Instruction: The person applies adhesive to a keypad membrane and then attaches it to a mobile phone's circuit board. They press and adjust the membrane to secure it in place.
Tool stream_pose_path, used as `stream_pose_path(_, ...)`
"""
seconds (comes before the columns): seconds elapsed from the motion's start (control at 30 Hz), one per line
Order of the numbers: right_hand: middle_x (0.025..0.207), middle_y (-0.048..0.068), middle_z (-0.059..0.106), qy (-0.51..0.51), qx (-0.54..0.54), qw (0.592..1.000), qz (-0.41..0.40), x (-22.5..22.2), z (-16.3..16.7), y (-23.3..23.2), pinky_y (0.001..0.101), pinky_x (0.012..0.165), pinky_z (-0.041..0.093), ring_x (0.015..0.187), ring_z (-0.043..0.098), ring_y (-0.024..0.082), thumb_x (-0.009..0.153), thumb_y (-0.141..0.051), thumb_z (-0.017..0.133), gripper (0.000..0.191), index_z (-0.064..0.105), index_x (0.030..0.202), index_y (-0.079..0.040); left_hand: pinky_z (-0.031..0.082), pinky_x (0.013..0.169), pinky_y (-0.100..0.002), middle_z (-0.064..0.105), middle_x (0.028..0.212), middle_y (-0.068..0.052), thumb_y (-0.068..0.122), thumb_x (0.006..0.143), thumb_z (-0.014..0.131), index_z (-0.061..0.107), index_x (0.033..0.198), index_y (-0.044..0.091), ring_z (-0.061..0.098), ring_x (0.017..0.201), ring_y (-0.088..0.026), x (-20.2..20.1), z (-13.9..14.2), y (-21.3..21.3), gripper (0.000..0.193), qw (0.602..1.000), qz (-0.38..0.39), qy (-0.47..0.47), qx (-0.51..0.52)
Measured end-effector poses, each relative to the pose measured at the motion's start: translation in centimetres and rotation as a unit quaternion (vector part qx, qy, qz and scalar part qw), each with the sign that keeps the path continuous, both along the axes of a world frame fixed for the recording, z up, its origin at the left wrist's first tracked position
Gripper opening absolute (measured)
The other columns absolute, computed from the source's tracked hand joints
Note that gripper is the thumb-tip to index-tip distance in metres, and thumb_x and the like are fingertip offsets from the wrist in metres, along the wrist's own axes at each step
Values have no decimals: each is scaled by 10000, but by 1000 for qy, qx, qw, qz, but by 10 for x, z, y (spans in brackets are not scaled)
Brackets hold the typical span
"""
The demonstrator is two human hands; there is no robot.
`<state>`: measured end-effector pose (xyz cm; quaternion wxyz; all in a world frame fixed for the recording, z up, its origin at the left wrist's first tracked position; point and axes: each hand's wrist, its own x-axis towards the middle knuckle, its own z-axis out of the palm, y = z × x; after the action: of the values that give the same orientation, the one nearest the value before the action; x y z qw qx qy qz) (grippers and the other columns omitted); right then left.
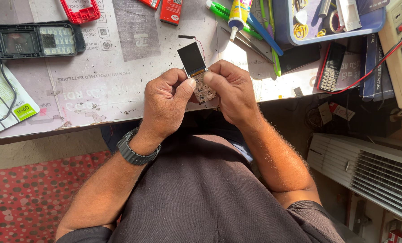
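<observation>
- Both thumbs are pinching a small phone circuit board [204,90] between the left hand [165,105] and right hand [231,92], above the table edge [75,128].
- Its dark screen [191,58] is sticking up beyond the fingertips; it looks light, thin and fragile, best gripped by the edges.
- A black phone frame [32,40] is lying well left.

Two hands, the left hand [167,101] and the right hand [231,90], share one phone circuit board [200,78] with its one small screen. The bench [120,67] carries one black phone housing [34,40], one keypad phone [330,67], one glue tube [239,13], one blue tray [331,27] and one power strip [401,49]. One wristwatch [133,150] shows
</observation>
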<state>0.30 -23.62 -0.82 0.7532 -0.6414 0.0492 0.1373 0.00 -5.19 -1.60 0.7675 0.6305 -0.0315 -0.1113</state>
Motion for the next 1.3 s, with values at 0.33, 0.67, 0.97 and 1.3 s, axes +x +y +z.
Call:
stream_pose_path(0.33, 1001, 106, 709, -25, -8, 997, 67, -5, 17, -1, 270, 837, 633, 914, 719, 130, 953, -65, 753, 235, 615, 1124, 19, 634, 643, -243, 704, 784, -68, 117, 1041, 607, 661, 907, 12, 713, 709, -99, 2, 1, 0, 179, 1000, 2, 1, -1)
stream_pose_path(0.67, 1075, 140, 725, 35, 64, 996, 54, -5, 22, -3, 251, 690, 559, 838, 668, 122, 927, -64, 765, 361, 652, 1228, 98, 680, 671, -360, 718, 841, -148, 63, 1015, 576, 638, 948, -35, 729, 702, -185, 11, 2, 8, 134, 972, -11, 123, -202)
stream_pose_path(0.97, 1042, 151, 727, 31, 43, 998, 40, -4, 24, 3, 248, 676, 555, 835, 702, 144, 913, -27, 730, 325, 642, 1200, 99, 685, 707, -370, 722, 909, -160, 64, 1002, 579, 633, 974, -41, 743, 765, -194, 13, 1, 10, 121, 960, -7, 150, -236)
stream_pose_path(1.3, 900, 95, 702, 48, 12, 999, -20, -5, 13, 2, 220, 604, 550, 673, 629, 88, 1039, -125, 657, 222, 658, 1139, 73, 652, 805, -278, 730, 974, -112, -44, 968, 635, 654, 1098, -35, 719, 867, -117, 4, 2, 3, 131, 996, -2, 26, -80)
